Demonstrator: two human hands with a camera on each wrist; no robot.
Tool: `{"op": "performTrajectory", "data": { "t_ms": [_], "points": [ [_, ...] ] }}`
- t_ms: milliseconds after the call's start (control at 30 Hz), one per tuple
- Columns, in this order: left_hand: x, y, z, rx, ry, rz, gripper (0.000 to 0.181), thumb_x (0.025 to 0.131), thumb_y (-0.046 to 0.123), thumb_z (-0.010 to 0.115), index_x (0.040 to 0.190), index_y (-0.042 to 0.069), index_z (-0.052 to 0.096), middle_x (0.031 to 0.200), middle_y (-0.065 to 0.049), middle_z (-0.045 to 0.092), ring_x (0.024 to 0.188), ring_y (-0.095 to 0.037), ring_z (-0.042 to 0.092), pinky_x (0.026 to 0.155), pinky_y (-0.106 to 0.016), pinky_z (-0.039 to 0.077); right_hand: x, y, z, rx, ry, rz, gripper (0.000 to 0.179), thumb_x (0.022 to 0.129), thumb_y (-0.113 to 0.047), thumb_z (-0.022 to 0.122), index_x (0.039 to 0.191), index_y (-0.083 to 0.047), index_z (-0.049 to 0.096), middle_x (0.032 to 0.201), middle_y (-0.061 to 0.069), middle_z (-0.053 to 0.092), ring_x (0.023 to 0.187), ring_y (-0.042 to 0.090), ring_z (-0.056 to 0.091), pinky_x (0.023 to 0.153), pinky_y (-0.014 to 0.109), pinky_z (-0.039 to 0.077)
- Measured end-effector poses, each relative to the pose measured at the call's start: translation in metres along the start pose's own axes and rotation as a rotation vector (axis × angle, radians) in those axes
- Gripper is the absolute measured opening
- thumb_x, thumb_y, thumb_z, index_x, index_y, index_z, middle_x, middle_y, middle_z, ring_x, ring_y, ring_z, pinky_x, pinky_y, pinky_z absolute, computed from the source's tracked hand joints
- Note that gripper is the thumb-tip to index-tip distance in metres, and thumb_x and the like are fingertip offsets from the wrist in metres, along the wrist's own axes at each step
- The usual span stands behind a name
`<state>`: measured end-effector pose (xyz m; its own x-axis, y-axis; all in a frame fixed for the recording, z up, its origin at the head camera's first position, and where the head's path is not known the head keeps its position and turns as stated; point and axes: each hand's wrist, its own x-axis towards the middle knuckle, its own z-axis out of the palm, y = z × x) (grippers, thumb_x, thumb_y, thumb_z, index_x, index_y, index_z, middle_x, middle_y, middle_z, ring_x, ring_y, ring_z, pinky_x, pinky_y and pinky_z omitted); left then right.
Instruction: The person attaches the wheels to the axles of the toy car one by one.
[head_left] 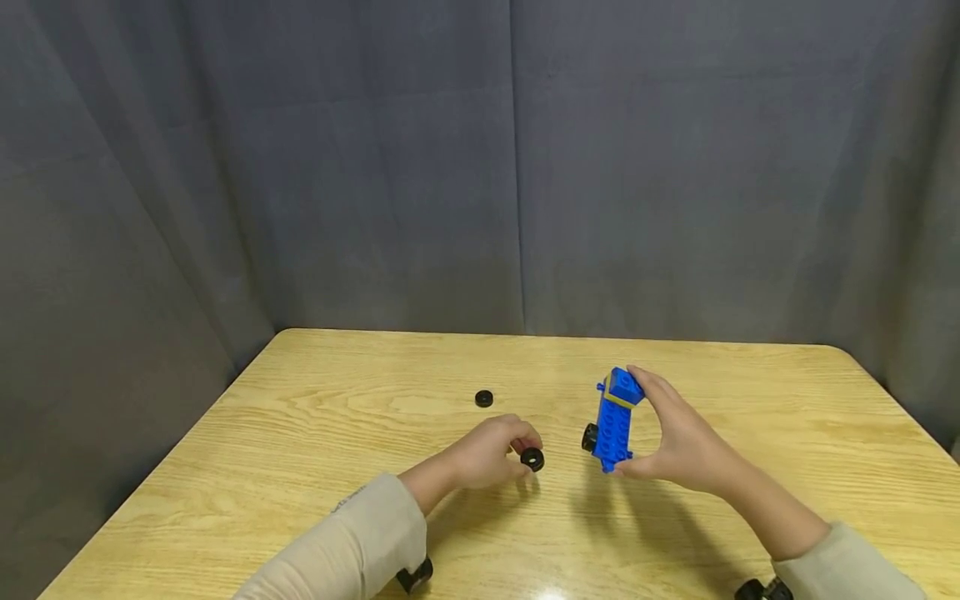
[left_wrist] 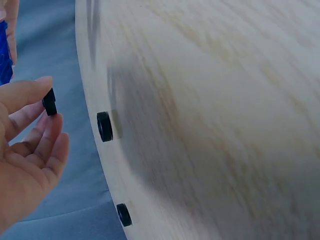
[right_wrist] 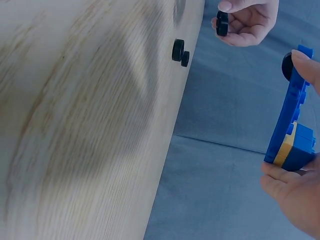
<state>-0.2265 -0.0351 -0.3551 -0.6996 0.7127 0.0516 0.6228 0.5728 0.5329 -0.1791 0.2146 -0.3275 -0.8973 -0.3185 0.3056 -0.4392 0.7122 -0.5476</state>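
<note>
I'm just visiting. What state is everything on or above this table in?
Blue toy car: raised off the table, one wheel on.
Right hand: gripping the car.
Held wheel: raised, not on the car.
Left hand: pinching that wheel.
Far wheel: loose, lying flat.
Black pieces beside both sleeves: partly hidden in head view.

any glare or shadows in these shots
Head view: glare spot low on the yellow wood-grain table, soft shadows below the bare left hand and bare right hand; left wrist view: table paler, soft shadow; right wrist view: also pale, soft shadows.
</note>
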Motion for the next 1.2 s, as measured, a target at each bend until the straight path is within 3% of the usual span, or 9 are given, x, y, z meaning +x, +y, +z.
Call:
{"op": "performTrajectory", "data": {
  "t_ms": [467,833,1033,1200],
  "points": [
    [0.002,0.008,-0.01,-0.058,0.073,-0.009,0.026,0.076,0.012,0.066,0.1,0.01,0.056,0.093,0.005,0.05,0.086,-0.01,0.049,0.076,-0.022,0.041,0.0,0.0,-0.001,0.015,0.022,-0.016,0.11,0.053,-0.037,0.081,0.137,-0.006,0.015,0.134,0.019,0.022,0.118,0.039,0.026,0.085,0.057,0.03],
    [0.006,0.009,-0.007,-0.132,0.142,0.053,0.025,0.076,0.009,0.066,0.098,0.007,0.056,0.095,0.0,0.051,0.085,-0.014,0.051,0.077,-0.023,0.042,-0.002,0.0,0.002,0.034,0.028,-0.035,0.109,0.053,-0.032,0.082,0.136,-0.007,0.016,0.134,0.017,0.023,0.117,0.037,0.028,0.085,0.056,0.031],
    [0.008,0.013,-0.008,-0.206,0.186,0.023,0.026,0.077,0.009,0.065,0.101,0.006,0.056,0.092,0.002,0.05,0.085,-0.019,0.052,0.078,-0.025,0.042,-0.002,-0.003,0.001,0.036,0.011,-0.037,0.109,0.054,-0.037,0.08,0.137,-0.009,0.015,0.134,0.016,0.023,0.118,0.037,0.027,0.085,0.056,0.032],
    [0.011,0.015,-0.009,-0.246,0.211,-0.006,0.026,0.08,0.012,0.062,0.105,0.007,0.055,0.096,0.001,0.051,0.085,-0.014,0.052,0.078,-0.023,0.042,-0.003,-0.005,0.001,0.038,0.005,-0.033,0.109,0.055,-0.038,0.08,0.137,-0.009,0.015,0.134,0.016,0.023,0.118,0.036,0.027,0.085,0.056,0.032]
  ]
}}
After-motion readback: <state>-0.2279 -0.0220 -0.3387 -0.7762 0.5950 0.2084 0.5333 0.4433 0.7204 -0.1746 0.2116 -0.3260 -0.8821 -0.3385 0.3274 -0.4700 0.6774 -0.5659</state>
